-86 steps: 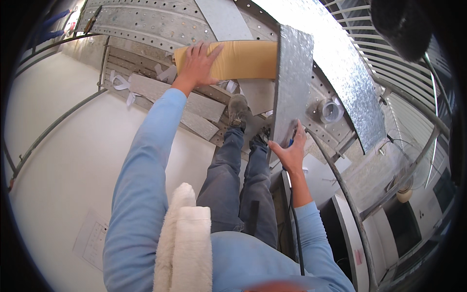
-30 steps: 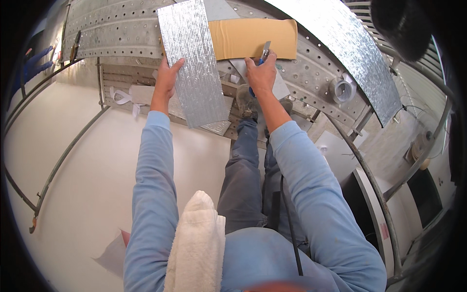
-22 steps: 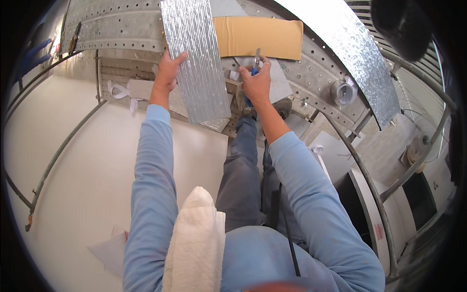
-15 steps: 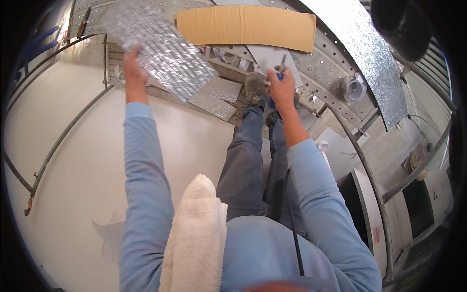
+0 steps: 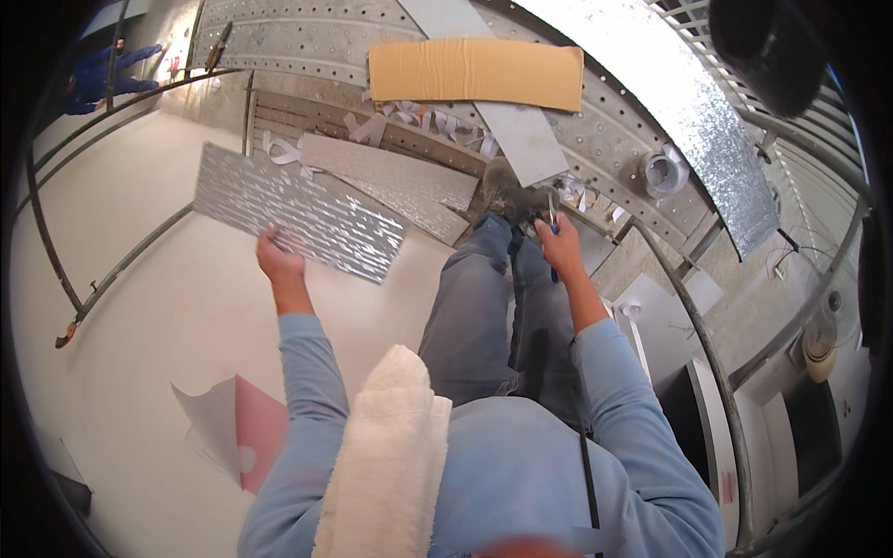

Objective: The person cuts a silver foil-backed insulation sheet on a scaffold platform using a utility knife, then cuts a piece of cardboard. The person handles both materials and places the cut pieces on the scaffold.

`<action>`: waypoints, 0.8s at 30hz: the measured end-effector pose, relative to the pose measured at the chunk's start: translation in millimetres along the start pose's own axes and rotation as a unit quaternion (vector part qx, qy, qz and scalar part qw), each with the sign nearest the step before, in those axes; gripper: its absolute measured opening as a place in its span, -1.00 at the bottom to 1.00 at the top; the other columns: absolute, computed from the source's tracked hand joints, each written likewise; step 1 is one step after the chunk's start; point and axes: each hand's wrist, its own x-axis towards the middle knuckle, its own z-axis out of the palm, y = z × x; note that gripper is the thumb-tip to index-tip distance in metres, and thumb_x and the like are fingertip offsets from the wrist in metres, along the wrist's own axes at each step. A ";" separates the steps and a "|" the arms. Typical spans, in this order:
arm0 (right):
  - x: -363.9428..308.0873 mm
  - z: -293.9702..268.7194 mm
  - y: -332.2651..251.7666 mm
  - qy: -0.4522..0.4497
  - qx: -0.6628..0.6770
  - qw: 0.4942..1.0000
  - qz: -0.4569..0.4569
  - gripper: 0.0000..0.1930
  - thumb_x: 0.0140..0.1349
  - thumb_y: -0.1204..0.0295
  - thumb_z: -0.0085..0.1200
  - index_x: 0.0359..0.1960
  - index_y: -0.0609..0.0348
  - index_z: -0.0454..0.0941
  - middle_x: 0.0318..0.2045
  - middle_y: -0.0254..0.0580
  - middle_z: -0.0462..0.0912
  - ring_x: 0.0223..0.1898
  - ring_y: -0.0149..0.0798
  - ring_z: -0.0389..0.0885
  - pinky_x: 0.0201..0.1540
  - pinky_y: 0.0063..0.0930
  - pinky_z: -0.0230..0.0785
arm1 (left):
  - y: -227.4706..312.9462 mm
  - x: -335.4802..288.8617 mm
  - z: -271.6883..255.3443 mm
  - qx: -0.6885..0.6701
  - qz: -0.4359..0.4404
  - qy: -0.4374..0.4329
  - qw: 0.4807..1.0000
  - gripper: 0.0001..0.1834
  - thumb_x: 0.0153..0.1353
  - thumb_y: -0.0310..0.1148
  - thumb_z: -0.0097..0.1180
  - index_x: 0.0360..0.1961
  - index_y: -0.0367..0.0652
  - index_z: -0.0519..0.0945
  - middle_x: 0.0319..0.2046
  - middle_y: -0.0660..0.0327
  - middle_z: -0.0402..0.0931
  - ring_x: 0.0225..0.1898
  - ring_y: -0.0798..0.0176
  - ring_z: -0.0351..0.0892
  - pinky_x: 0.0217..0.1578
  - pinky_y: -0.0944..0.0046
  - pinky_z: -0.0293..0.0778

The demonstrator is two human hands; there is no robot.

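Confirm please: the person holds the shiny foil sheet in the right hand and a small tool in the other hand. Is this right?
Not quite. The head view shows the foil sheet held by the left hand, out to the person's left side. The right hand is the one with the small tool.

Foil sheet (image 5: 298, 221) in left hand (image 5: 277, 265); perhaps scissors (image 5: 553, 216) right.

The rectangular silver embossed foil sheet (image 5: 298, 219) sits left of the person's grey-trousered legs (image 5: 493, 316), held at its near edge by the left hand (image 5: 277, 260). The right hand (image 5: 558, 244), just right of the legs, grips a slim blue-handled tool (image 5: 553, 219). Beyond the legs lies the flat brown cardboard sheet (image 5: 476, 73); right of them, farther off, the roll of silver tape (image 5: 662, 172). Left of the legs and nearer, a pink sheet with a white backing (image 5: 237, 423) lies on the pale floor (image 5: 139, 316).
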 end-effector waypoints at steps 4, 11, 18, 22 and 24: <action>-13.4 -45.7 16.1 0.006 -0.033 0.999 0.027 -0.70 0.29 0.28 0.25 -0.10 0.25 0.57 -0.56 -0.25 0.59 -0.54 -0.34 0.56 -0.43 -0.36 0.39 | -33.8 -51.2 -14.8 0.003 -0.061 0.008 0.998 -0.73 0.18 -0.43 0.03 -0.12 -0.35 0.56 -0.11 0.02 0.57 -0.01 -0.05 0.57 0.13 -0.05 0.52; -15.3 -58.7 -6.6 -0.014 -0.039 0.999 -0.017 -0.61 0.20 0.16 0.36 -0.15 0.23 0.61 -0.51 -0.24 0.58 -0.51 -0.32 0.52 -0.39 -0.35 0.40 | -67.5 -60.1 54.6 0.053 -0.098 -0.102 0.989 -0.64 0.08 -0.54 0.07 -0.03 -0.33 0.53 -0.12 0.05 0.57 -0.11 -0.04 0.62 0.02 -0.04 0.58; 4.5 62.6 -109.0 -0.111 0.073 0.987 -0.096 -0.53 0.19 0.07 0.36 -0.20 0.31 0.63 -0.36 -0.07 0.68 -0.31 -0.14 0.62 -0.17 -0.26 0.48 | -106.7 -63.1 171.0 0.176 -0.035 -0.329 0.927 -0.55 0.08 -0.60 0.02 0.07 -0.35 0.45 -0.08 0.07 0.55 -0.04 0.04 0.59 0.09 0.04 0.52; 48.7 119.7 -133.3 -0.057 0.008 0.994 -0.093 -0.49 0.21 0.08 0.31 -0.05 0.33 0.61 -0.21 0.18 0.70 -0.15 0.12 0.66 -0.02 -0.15 0.47 | -113.6 -45.6 206.8 0.216 -0.030 -0.351 0.911 -0.49 0.09 -0.58 0.05 0.13 -0.37 0.43 -0.04 0.06 0.55 -0.01 0.07 0.58 0.10 0.11 0.48; 65.5 133.4 -131.0 -0.042 0.039 0.995 -0.078 -0.48 0.22 0.11 0.30 0.00 0.33 0.60 -0.16 0.25 0.69 -0.11 0.21 0.65 0.01 -0.11 0.47 | -114.6 -27.1 217.4 0.244 -0.030 -0.351 0.904 -0.47 0.10 -0.58 0.04 0.17 -0.39 0.42 -0.01 0.04 0.55 0.01 0.07 0.57 0.09 0.13 0.47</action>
